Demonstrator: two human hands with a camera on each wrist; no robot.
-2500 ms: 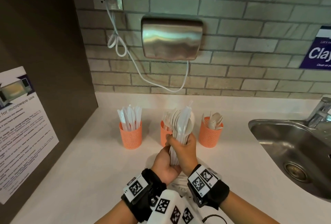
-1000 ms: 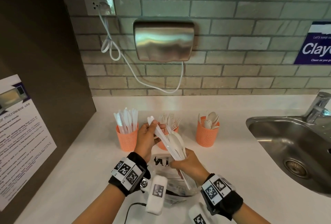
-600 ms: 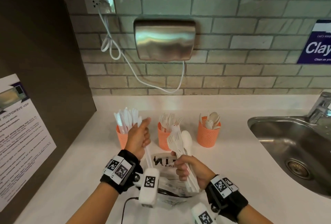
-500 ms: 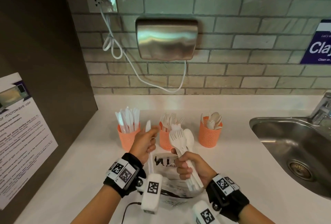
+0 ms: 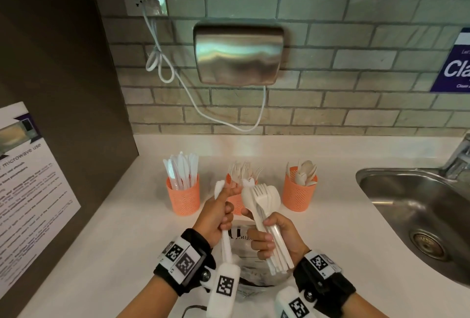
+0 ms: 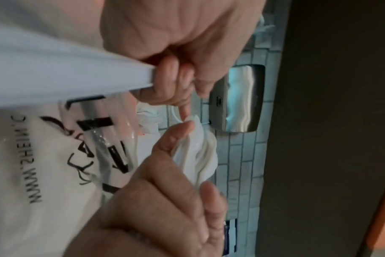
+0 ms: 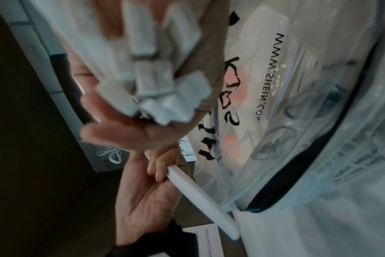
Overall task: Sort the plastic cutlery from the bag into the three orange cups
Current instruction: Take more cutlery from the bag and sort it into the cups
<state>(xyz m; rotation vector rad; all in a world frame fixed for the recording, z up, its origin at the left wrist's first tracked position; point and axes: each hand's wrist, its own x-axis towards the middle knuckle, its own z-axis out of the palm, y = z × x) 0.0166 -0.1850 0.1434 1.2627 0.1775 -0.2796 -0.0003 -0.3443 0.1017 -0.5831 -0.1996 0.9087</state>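
Above the bag, left fingers grip one knife; right fingers clutch a cutlery bundle.

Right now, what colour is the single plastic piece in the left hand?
White; the single plastic cutlery piece gripped by the left hand shows best in the head view.

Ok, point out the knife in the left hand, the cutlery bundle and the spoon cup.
knife (image 5: 225,241), head view, on its handle below the left hand.
cutlery bundle (image 5: 262,199), head view, on the front fork's head.
spoon cup (image 5: 297,199), head view, on its orange mesh wall.
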